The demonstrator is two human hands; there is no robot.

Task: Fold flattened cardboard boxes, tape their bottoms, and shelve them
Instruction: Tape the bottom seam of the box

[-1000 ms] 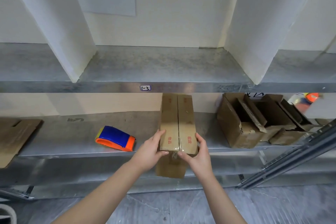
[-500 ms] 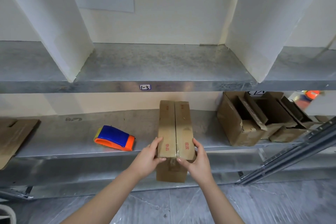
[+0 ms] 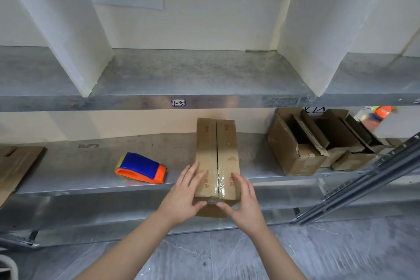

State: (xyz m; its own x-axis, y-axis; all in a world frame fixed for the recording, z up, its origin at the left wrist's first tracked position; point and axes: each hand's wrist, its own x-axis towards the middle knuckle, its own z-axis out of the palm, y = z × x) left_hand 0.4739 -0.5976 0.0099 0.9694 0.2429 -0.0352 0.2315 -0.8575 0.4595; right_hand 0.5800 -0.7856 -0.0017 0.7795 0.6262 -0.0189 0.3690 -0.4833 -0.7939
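Loosening the hold on the cardboard box [image 3: 217, 157] since a moment ago.
Left hand [image 3: 184, 195] and right hand [image 3: 244, 200] flat on its near end, fingers straight and spread; box lying on the metal shelf [image 3: 68, 166], tape dispenser [image 3: 141, 167] left, open boxes [image 3: 288, 150] right, grey floor [image 3: 204, 257] near.

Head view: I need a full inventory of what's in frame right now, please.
taped box: one, brown, lower shelf centre, near end past the front edge
tape dispenser: one, blue and orange, lower shelf, left of the taped box
open boxes: at least two, brown, lower shelf, right
flat cardboard: one, brown, lower shelf, far left
dividers: two, white, on the upper shelf
label: one, white, upper shelf's front edge
metal rails: count unclear, grey, slanting at far right
left hand: one, on the taped box's near left corner
right hand: one, on its near right corner
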